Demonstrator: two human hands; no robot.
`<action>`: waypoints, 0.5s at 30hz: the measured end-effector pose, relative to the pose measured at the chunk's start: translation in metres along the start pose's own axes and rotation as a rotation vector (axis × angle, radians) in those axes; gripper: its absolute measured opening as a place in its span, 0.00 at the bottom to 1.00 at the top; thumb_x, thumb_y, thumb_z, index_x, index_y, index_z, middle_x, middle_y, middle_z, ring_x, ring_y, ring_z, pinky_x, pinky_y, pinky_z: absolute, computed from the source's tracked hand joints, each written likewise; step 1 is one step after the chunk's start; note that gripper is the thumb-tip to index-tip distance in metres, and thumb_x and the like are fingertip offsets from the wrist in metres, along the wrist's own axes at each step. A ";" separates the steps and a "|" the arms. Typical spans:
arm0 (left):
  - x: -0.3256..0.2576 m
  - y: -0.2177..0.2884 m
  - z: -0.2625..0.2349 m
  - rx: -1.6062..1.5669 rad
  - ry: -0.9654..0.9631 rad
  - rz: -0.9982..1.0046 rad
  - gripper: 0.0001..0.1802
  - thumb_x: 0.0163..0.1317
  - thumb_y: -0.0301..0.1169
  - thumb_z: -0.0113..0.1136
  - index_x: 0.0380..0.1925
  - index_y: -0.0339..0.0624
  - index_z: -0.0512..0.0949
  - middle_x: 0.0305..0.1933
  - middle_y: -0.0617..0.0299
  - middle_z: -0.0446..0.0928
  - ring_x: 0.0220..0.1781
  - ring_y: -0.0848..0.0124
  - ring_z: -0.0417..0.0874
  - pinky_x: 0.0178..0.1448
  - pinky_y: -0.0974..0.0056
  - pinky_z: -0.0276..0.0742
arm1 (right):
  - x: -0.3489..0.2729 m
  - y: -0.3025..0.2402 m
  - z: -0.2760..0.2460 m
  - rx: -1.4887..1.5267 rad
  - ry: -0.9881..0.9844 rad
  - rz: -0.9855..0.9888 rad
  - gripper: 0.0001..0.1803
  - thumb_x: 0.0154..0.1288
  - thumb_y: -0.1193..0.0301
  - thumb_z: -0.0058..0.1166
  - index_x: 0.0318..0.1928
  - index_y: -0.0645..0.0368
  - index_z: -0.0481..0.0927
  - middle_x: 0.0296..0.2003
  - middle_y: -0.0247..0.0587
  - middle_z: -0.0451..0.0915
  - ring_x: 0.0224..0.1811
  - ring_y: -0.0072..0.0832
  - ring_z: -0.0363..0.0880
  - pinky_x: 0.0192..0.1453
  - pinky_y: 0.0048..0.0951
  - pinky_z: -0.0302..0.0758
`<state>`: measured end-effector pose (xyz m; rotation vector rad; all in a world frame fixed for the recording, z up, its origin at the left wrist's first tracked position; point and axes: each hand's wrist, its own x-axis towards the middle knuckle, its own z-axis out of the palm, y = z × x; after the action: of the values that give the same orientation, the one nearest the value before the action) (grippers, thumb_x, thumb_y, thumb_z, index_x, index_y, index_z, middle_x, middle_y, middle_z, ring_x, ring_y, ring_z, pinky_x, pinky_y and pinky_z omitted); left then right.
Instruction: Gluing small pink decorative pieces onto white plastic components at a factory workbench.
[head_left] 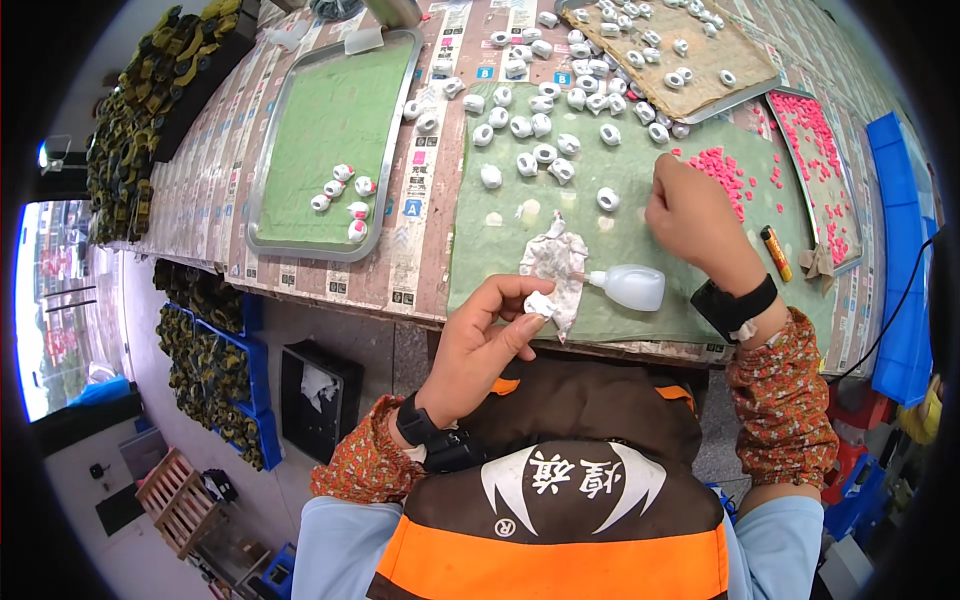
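My left hand (487,335) pinches a small white moulded part (540,303) between thumb and fingers, over the table's near edge. Beyond it lies a crumpled, stained white cloth (556,262). A translucent squeeze bottle (634,288) rests on its side, its nozzle on the cloth. My right hand (700,215) is closed, fingers curled down at the edge of a heap of small pink pieces (722,178); what its fingertips hold, if anything, is hidden. Several loose white parts with dark oval openings (544,153) are scattered on the green sheet (480,225) ahead of both hands.
At left, a green-lined metal tray (322,130) holds several white parts with pink bits. A brown-lined tray (700,60) of white parts stands far right, beside a tray of pink pieces (815,150). A yellow tube (776,253) lies near my right wrist. Blue bins (895,200) edge the right side.
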<state>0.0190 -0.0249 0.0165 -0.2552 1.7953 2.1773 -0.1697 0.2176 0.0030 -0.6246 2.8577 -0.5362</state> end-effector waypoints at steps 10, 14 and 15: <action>0.001 -0.003 -0.003 -0.035 0.010 -0.004 0.18 0.77 0.29 0.57 0.63 0.38 0.75 0.48 0.66 0.77 0.45 0.82 0.75 0.44 0.73 0.79 | -0.010 0.016 -0.023 0.126 0.087 -0.353 0.05 0.64 0.82 0.55 0.40 0.62 0.77 0.34 0.45 0.76 0.40 0.46 0.77 0.44 0.41 0.74; 0.001 -0.002 -0.002 -0.056 -0.008 -0.019 0.18 0.77 0.29 0.56 0.63 0.37 0.75 0.46 0.66 0.76 0.43 0.82 0.75 0.44 0.73 0.79 | -0.013 0.014 -0.015 -0.072 0.042 -0.403 0.06 0.61 0.81 0.54 0.39 0.60 0.76 0.37 0.46 0.75 0.45 0.48 0.76 0.48 0.45 0.76; 0.001 -0.002 -0.001 -0.057 -0.011 -0.016 0.18 0.77 0.30 0.56 0.63 0.37 0.75 0.46 0.66 0.76 0.42 0.82 0.75 0.44 0.73 0.79 | -0.014 0.014 -0.013 -0.080 0.055 -0.398 0.06 0.61 0.80 0.54 0.39 0.61 0.76 0.37 0.46 0.75 0.45 0.48 0.76 0.48 0.45 0.76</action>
<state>0.0183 -0.0256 0.0139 -0.2684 1.7218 2.2167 -0.1653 0.2392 0.0113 -1.2245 2.8232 -0.4996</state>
